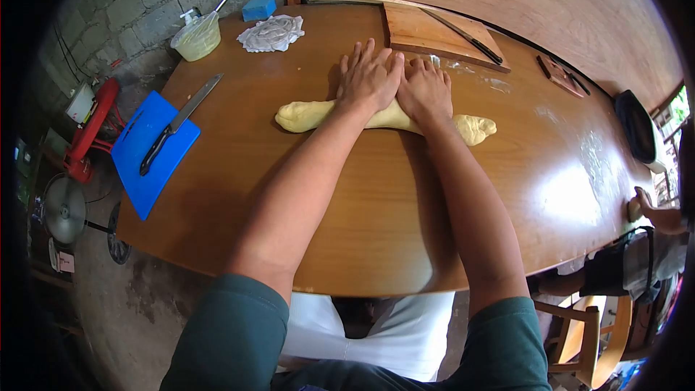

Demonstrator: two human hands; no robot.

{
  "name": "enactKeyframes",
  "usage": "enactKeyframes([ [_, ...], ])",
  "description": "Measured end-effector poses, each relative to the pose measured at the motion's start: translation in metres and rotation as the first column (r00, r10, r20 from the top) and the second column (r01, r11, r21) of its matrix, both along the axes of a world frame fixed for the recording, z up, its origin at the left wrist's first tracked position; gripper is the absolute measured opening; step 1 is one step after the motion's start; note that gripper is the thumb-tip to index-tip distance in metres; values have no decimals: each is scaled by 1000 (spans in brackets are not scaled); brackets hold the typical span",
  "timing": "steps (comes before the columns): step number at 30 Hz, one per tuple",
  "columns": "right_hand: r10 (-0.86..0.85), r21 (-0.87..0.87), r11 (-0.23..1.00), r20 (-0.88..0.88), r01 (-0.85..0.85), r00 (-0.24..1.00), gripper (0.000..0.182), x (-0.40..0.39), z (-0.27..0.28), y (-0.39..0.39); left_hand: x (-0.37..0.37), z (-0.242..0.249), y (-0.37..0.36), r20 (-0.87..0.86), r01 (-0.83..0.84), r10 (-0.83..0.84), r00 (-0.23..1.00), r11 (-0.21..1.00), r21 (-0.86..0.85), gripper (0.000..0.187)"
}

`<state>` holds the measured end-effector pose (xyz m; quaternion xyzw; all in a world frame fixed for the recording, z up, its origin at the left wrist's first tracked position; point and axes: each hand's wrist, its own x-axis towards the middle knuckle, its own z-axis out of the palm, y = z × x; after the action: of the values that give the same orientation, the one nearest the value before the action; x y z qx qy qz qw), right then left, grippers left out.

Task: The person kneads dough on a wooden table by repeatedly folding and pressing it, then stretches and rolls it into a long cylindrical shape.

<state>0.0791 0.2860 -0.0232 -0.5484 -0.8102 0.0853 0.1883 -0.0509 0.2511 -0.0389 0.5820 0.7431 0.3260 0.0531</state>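
Observation:
A long roll of pale yellow dough lies across the wooden table, its right end knobbly and folded. My left hand rests flat over the middle of the roll, fingers stretched out toward the far side. Beside it, thumbs nearly touching, my right hand presses on the dough just right of the middle, also with extended fingers. Both palms cover the central stretch, so that part is hidden. The two ends stick out on either side of my forearms.
At left, a knife lies on a blue cutting board. Behind stand a bowl, crumpled plastic and a blue block. A long knife rests on a wooden board. A person's hand touches the right edge.

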Motion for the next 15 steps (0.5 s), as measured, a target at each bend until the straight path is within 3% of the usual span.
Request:
enactKeyframes([
  [6,28,153,988,-85,-14,996,57,-24,-12,62,-23,-5,63,-109,-28,62,992,958,285,56],
  [10,98,297,952,-65,-75,993,44,-23,-19,70,-22,-5,65,-219,100,-9,976,906,410,36],
  [13,187,242,960,-178,-141,966,38,-14,-17,48,-17,-5,45,-292,144,12,956,851,505,27],
  [15,167,205,969,-118,-140,979,36,-7,-14,30,-10,-8,24,-316,155,23,948,837,524,24],
])
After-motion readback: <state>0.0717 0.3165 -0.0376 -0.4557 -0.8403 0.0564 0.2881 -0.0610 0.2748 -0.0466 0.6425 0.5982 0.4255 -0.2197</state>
